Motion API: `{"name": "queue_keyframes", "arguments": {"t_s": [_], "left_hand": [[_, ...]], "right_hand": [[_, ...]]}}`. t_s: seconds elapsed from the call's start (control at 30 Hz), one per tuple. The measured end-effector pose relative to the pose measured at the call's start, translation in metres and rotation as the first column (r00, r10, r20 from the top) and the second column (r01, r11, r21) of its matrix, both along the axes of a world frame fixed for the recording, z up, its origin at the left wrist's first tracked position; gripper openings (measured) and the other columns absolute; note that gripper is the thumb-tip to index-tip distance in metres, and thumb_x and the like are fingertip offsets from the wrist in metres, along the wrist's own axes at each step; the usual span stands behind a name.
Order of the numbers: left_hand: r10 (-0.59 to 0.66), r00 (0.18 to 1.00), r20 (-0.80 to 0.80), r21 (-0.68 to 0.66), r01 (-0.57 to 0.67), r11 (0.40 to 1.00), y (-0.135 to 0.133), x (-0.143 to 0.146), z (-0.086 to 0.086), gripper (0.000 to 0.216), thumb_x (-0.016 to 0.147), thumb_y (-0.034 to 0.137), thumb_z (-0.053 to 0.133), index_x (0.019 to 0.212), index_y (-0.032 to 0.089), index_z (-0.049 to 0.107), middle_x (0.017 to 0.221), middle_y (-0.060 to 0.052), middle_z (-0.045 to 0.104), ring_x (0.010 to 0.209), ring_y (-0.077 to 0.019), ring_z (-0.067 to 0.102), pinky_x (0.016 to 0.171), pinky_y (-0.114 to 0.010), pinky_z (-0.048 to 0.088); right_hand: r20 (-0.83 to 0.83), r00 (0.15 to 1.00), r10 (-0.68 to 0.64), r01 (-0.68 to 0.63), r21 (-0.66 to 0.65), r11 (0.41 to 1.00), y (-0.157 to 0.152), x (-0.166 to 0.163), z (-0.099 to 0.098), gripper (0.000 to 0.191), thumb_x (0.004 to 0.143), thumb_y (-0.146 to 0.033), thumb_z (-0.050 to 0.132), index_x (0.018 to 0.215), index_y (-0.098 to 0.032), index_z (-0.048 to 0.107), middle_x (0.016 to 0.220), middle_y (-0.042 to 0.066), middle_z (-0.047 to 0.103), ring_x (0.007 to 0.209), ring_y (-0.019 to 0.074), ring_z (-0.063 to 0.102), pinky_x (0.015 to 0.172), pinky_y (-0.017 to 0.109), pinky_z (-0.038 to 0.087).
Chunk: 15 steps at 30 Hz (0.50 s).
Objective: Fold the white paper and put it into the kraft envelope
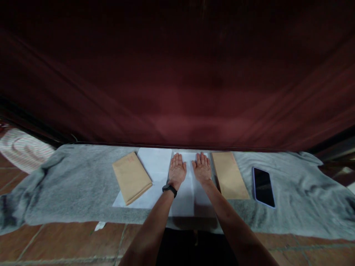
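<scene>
Both palms rest flat, fingers stretched forward, on a creased sheet of white paper (181, 203). My left hand (177, 170) lies on its left part, with a dark band on the wrist. On the right part is my right hand (202, 169), thumb pointing inward. To the left, a stack of brown envelopes (132, 178) sits tilted on another white sheet (159, 162). Close by my right hand lies a brown envelope (229, 175). Neither hand grasps anything.
A grey cloth (83, 181) lies under everything. A phone (263, 186) with a dark screen is at the right. Dark red fabric (183, 103) rises behind the cloth. Striped cloth (23, 147) shows at far left, and a white scrap (100, 225) lies on the tiled floor (69, 242).
</scene>
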State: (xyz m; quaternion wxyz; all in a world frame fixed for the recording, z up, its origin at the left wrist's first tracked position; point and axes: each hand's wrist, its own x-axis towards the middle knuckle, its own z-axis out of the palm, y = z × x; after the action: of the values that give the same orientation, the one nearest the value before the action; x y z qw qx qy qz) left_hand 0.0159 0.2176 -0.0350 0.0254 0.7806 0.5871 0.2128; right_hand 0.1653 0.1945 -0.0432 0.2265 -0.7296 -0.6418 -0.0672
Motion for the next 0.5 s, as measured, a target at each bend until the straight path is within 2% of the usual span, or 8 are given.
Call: {"name": "queue_keyframes", "arguments": {"t_s": [0.1,0.23,0.33,0.5], "left_hand": [[0.004,1.000,-0.006,0.016,-0.004,1.000,-0.005,-0.005,0.002,0.061,0.102,0.032,0.031,0.156,0.005,0.032,0.160,-0.020,0.038,0.152,-0.0288,0.030,0.122,-0.052,0.031],[0.016,0.998,-0.064,0.005,-0.016,1.000,-0.017,-0.007,0.008,0.059,0.102,0.031,0.028,0.152,0.001,0.039,0.158,-0.022,0.039,0.151,-0.0293,0.032,0.123,-0.050,0.030],[-0.025,0.997,-0.078,-0.004,0.025,1.000,-0.027,-0.004,0.011,0.057,0.103,0.029,0.027,0.152,0.004,0.040,0.158,-0.019,0.041,0.151,-0.0276,0.031,0.123,-0.049,0.031],[-0.152,0.986,-0.067,-0.037,0.150,0.988,-0.035,0.005,0.017,0.055,0.102,0.024,0.027,0.153,0.009,0.039,0.158,-0.014,0.043,0.151,-0.0231,0.032,0.124,-0.044,0.031]], "right_hand": [[0.030,0.999,-0.011,0.012,-0.037,0.999,-0.001,0.000,0.001,0.059,0.105,-0.040,0.034,0.152,-0.006,0.042,0.157,0.024,0.041,0.143,0.0317,0.043,0.117,0.051,0.030],[0.026,0.999,-0.019,0.019,-0.007,1.000,0.000,0.001,0.005,0.056,0.106,-0.037,0.032,0.150,-0.006,0.045,0.155,0.023,0.045,0.142,0.0315,0.045,0.116,0.050,0.033],[-0.001,1.000,-0.003,0.003,-0.010,1.000,-0.003,0.001,0.012,0.054,0.106,-0.034,0.029,0.149,-0.006,0.047,0.154,0.022,0.046,0.142,0.0303,0.044,0.116,0.050,0.032],[-0.031,0.984,0.178,-0.180,-0.097,0.979,-0.025,-0.013,0.021,0.053,0.107,-0.029,0.023,0.152,-0.011,0.044,0.160,0.014,0.040,0.147,0.0247,0.039,0.120,0.044,0.028]]}}
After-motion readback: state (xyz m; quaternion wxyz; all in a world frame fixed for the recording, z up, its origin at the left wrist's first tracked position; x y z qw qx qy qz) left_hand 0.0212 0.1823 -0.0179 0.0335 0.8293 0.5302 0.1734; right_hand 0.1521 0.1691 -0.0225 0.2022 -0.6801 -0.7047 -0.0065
